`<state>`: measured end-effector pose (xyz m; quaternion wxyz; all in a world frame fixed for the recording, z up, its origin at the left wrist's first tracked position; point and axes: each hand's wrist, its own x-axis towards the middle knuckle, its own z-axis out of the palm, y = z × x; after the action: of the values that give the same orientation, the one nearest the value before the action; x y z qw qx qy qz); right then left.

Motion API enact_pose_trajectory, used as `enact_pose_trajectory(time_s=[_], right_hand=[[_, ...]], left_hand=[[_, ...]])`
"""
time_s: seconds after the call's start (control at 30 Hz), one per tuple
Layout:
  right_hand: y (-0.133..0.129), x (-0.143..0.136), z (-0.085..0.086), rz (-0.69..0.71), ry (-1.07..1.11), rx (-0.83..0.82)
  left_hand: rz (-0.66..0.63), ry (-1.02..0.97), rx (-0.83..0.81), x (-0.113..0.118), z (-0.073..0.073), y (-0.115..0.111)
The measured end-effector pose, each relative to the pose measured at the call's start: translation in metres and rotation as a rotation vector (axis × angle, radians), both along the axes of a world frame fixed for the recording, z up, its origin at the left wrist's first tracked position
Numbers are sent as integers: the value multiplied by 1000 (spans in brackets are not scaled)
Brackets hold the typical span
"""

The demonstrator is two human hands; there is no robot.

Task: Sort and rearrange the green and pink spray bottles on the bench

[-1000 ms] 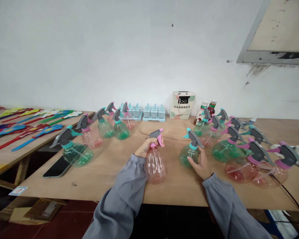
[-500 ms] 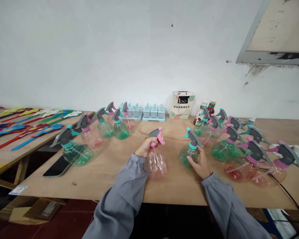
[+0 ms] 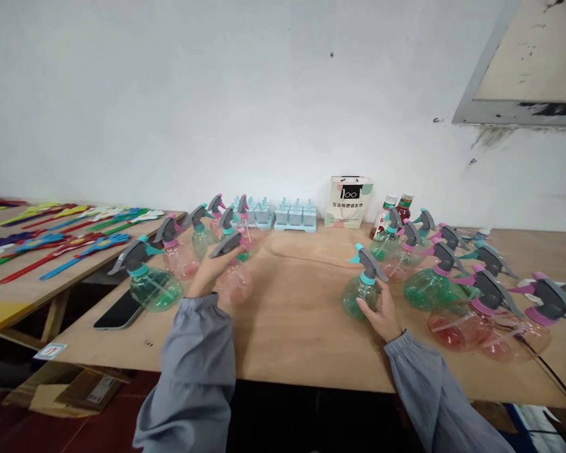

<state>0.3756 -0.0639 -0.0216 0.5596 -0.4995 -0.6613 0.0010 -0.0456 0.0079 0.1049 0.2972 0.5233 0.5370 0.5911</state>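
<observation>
My left hand (image 3: 210,269) is closed round the neck of a pink spray bottle (image 3: 236,283) with a grey and pink trigger head, beside the left group of bottles. My right hand (image 3: 381,313) grips the body of a green spray bottle (image 3: 358,296) with a grey and teal head, thumb on its front. Left of my left hand stand a green bottle (image 3: 155,289) and a pink bottle (image 3: 180,259). To the right of my right hand are several more pink and green bottles, among them a large pink one (image 3: 460,324).
A black phone (image 3: 119,313) lies at the table's left. Along the wall stand pale blue moulds (image 3: 295,217), a paper bag (image 3: 349,204) and red-filled bottles (image 3: 404,207). Colourful hand-shaped sticks (image 3: 82,255) cover the left table. A black cable (image 3: 549,371) hangs at right.
My left hand has carried the pink bottle leftward from the table's middle to the left group. My right hand still holds the green bottle. The view has shifted slightly.
</observation>
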Motion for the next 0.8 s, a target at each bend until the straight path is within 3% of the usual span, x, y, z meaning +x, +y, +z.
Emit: enact_pose_trajectory(time_s=[0.17,0.3,0.57,0.8], right_hand=[[0,0,-1,4,-4,-16],[1,0,-2,16,6,-16],[2,0,-2,5,4,-6],[2,-3,-1,0,10,13]], left_hand=[[239,23,99,-63,-23,35],[326,14,98,-83,-31,51],[384,119,194,-77,-35,59],[470,219,385,-62,-33,39]])
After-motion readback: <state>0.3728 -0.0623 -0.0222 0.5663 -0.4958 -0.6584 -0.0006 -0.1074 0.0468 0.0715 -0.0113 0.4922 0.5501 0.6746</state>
